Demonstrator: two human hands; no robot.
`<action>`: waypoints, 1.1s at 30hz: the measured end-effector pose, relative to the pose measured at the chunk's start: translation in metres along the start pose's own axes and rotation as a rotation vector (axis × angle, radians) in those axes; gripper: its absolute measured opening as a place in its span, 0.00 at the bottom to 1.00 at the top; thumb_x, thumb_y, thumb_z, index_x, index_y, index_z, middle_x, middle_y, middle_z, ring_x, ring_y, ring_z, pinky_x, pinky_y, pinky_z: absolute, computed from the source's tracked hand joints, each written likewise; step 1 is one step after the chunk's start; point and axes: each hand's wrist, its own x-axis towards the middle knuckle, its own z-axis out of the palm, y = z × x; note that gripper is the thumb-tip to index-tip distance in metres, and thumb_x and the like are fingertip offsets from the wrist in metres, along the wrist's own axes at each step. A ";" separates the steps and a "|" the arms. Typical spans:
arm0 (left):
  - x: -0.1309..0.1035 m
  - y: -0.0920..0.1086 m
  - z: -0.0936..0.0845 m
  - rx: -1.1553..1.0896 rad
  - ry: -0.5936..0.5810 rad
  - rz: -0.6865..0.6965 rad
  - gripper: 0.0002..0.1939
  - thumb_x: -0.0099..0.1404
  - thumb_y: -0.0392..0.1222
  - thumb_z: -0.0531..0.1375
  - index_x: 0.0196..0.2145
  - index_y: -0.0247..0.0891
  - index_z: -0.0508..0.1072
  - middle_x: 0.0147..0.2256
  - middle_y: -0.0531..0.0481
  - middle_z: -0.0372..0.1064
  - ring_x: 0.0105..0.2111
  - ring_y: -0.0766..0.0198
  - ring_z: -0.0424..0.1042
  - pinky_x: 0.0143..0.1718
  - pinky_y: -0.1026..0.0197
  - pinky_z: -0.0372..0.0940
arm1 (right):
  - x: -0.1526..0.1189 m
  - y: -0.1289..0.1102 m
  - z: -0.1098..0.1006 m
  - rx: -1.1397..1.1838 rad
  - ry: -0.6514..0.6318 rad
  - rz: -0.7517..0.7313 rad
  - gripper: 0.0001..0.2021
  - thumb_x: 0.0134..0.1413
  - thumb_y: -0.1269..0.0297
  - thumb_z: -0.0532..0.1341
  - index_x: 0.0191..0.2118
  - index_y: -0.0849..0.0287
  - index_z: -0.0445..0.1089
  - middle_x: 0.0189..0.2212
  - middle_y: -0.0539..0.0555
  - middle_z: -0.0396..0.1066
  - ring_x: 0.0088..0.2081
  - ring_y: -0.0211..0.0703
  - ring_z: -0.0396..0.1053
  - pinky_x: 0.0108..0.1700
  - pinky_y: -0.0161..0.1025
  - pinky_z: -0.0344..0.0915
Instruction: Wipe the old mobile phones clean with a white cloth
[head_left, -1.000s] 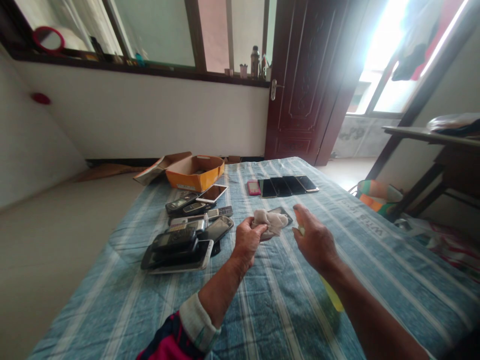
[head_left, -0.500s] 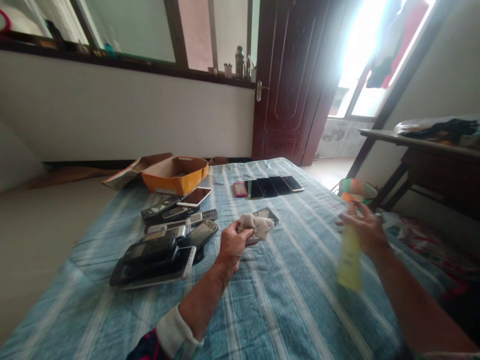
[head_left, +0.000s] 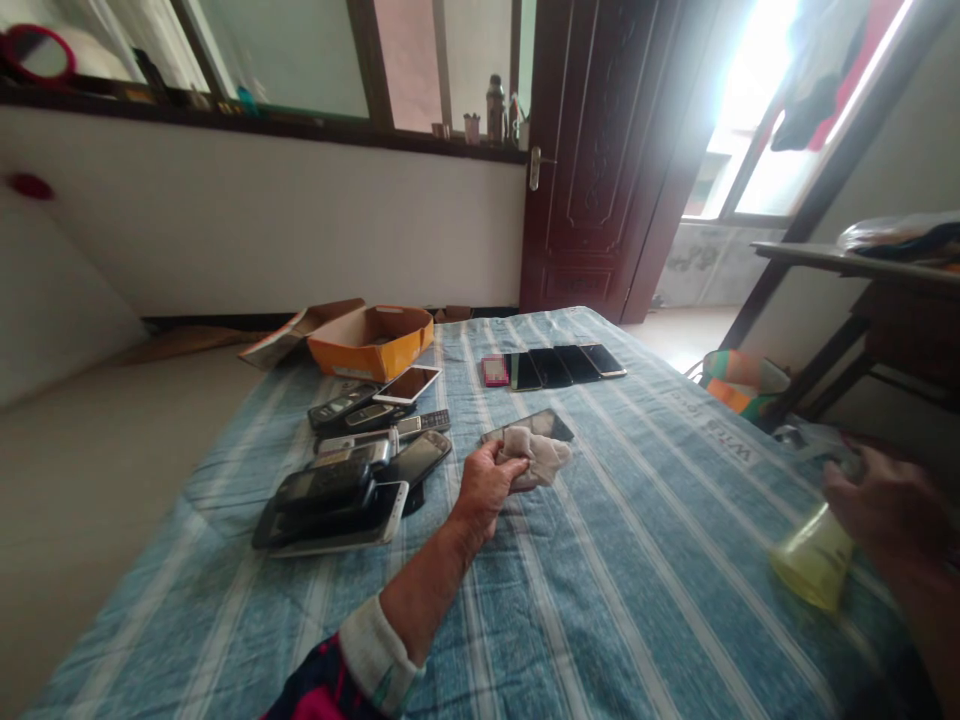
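My left hand (head_left: 486,482) pinches a crumpled pale cloth (head_left: 538,458) above the striped blue bedcover. Just behind the cloth lies a dark smartphone (head_left: 551,424), partly hidden by it; whether the two touch, I cannot tell. At the right edge my right hand (head_left: 889,505), smeared by motion, grips a yellow spray bottle (head_left: 816,560) near its neck. The bottle tilts, its pale spray head (head_left: 814,440) pointing up and left.
Several phones pile up on the left, including a white-framed one (head_left: 409,384). Behind them stands an open orange box (head_left: 371,345). A row of dark phones (head_left: 555,367) with a pink-edged item (head_left: 495,371) lies farther back. A dark table (head_left: 862,262) stands at right.
My right hand has swung the spray bottle right and tilted it from upright. My left hand keeps the cloth near the phone, more of which shows. The view has shifted slightly.
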 end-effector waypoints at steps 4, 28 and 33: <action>-0.003 0.000 0.003 -0.021 -0.079 -0.036 0.16 0.45 0.34 0.66 0.35 0.33 0.74 0.30 0.48 0.75 0.28 0.61 0.75 0.27 0.61 0.72 | -0.055 -0.099 0.018 0.556 -0.638 0.119 0.25 0.43 0.54 0.65 0.49 0.59 0.72 0.41 0.62 0.74 0.42 0.57 0.73 0.41 0.53 0.68; 0.003 0.006 -0.015 0.037 -0.113 -0.025 0.19 0.49 0.43 0.68 0.38 0.35 0.71 0.29 0.49 0.74 0.26 0.61 0.74 0.24 0.64 0.67 | -0.109 -0.228 0.143 1.140 -1.405 0.060 0.15 0.37 0.62 0.71 0.33 0.64 0.75 0.20 0.50 0.71 0.19 0.37 0.67 0.18 0.32 0.62; 0.006 0.004 -0.017 0.078 -0.023 -0.002 0.18 0.50 0.46 0.68 0.35 0.37 0.70 0.29 0.50 0.74 0.27 0.62 0.74 0.22 0.66 0.65 | -0.110 -0.230 0.149 1.142 -1.365 0.110 0.13 0.37 0.63 0.71 0.31 0.64 0.75 0.21 0.51 0.72 0.20 0.36 0.67 0.20 0.33 0.64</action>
